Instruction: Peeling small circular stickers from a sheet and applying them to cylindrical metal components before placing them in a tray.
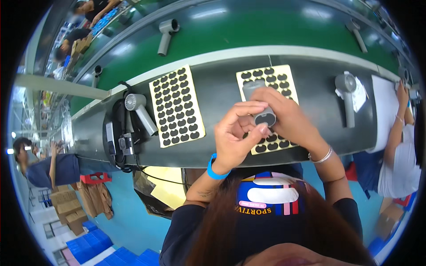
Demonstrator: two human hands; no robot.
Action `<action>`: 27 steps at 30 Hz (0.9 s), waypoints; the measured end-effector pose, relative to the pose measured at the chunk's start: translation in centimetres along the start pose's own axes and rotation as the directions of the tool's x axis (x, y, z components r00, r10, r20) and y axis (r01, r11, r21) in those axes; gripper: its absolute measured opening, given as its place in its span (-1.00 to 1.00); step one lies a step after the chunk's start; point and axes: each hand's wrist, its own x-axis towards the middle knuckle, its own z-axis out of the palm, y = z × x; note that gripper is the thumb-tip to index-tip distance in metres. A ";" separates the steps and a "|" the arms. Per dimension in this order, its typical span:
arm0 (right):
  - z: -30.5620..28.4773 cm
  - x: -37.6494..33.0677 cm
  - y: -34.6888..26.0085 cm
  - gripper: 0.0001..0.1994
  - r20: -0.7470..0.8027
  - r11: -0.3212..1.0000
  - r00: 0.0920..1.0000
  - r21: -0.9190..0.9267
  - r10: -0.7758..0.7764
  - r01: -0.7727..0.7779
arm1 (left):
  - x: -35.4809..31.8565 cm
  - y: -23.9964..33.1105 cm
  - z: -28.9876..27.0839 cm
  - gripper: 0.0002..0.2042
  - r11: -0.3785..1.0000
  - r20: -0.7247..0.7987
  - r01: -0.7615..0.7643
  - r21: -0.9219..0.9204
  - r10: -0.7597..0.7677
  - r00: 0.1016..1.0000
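A grey handheld fan [253,87] is held over the bench, its blurred head pointing away from me. My right hand [290,117] wraps round its handle from the right. The handle's end faces me and carries a black oval pad [265,119]. My left hand [233,135] is curled at that end, its thumb against the lower edge of the pad and its fingers at the handle's side. Beneath both hands lies a pale sheet of black oval stickers [289,82], partly hidden by them.
A second sticker sheet [177,106] lies to the left. Beside it are another grey fan [141,113] and a black corded device [119,137]. One more fan [348,97] lies on the right. Beyond, a green conveyor [222,33] carries a fan [166,37]. Co-workers sit at both sides.
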 end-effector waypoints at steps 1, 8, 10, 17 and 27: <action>0.5 0.3 0.0 -0.60 -0.002 0.994 0.999 -0.100 -0.036 0.036 | 0.1 0.2 -0.3 -0.68 0.999 -0.015 -0.003 0.042 0.003 1.000; 0.9 1.7 -1.2 -0.63 0.154 0.974 0.987 -0.213 -0.045 0.078 | 0.5 0.7 -2.0 -0.91 0.992 -0.126 0.030 0.120 -0.014 0.992; 0.4 2.0 -0.7 -0.62 0.143 0.959 0.984 -0.247 -0.104 0.137 | 0.6 0.4 -2.3 -0.90 0.988 -0.153 0.126 0.085 -0.112 0.982; -3.3 10.0 10.6 -0.61 -0.026 0.822 0.981 -0.550 -0.192 0.147 | 2.4 -3.0 -4.2 -0.83 0.972 -0.208 0.104 0.212 -0.060 0.976; -4.9 13.0 17.4 -0.53 -0.180 0.771 0.979 -0.636 -0.099 -0.039 | 1.1 -5.7 -4.2 -0.27 0.427 0.343 -0.234 0.873 -0.197 0.918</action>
